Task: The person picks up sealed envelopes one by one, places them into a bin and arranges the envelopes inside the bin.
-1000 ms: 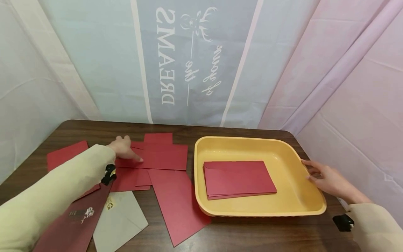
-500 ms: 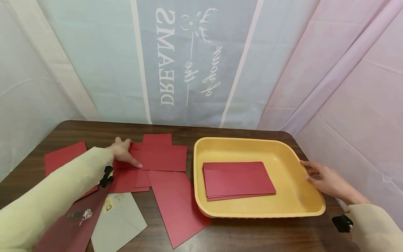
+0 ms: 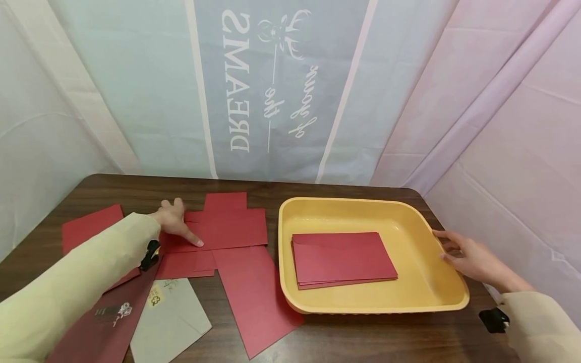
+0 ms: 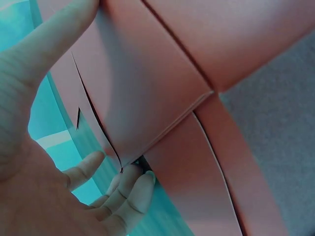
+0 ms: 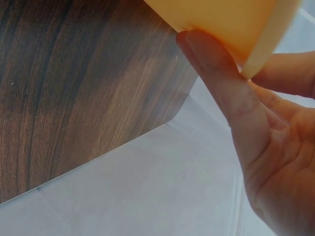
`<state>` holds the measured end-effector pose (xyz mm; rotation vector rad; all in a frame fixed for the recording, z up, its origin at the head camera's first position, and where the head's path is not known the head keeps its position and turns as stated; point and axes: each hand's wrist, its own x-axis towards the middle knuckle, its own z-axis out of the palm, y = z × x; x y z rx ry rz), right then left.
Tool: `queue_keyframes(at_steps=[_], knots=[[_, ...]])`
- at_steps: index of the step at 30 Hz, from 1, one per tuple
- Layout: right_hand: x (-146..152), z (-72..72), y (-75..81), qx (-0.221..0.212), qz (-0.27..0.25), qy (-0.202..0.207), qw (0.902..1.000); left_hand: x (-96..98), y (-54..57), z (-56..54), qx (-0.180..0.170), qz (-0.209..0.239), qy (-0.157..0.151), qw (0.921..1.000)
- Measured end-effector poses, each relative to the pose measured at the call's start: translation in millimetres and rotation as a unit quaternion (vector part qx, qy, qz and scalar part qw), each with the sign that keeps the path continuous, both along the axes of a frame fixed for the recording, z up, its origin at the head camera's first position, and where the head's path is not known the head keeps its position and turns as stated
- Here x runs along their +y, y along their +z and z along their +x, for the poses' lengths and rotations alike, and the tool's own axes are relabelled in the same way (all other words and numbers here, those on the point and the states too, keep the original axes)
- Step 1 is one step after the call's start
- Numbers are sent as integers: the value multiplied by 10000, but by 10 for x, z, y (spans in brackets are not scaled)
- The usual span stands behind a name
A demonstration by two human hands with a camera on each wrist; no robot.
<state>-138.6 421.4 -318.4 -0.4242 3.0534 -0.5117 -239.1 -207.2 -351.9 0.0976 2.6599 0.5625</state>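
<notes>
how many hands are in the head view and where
2: the left hand on the red envelopes at left, and the right hand at the right rim of the tray.

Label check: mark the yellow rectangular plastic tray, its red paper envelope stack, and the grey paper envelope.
Yellow plastic tray (image 3: 417,267), head view, bare floor.
Red envelope stack (image 3: 344,257), head view, top face.
Grey paper envelope (image 3: 169,322), head view, mid-face.

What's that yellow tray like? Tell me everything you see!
The yellow tray is rectangular and plastic-looking, with rounded corners, raised walls and a slightly shiny inside. It stands open side up on the brown table, hiding part of a loose red envelope. Stacked red envelopes lie inside. The right hand grips its right edge.
</notes>
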Motion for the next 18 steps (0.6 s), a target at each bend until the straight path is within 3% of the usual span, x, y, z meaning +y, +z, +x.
queue_keyframes(at_steps=[7,13,18], knots=[[-21,2,-6,-81,25,-51,10000,-44,-21,-17,-75,25,-17,10000],[-20,-3,-5,-96,-22,-46,9999,-104,-29,-20,-201,535,206,9982],[-7,-1,-21,-7,-96,24,10000,-147,1,-19,-96,911,242,9955]])
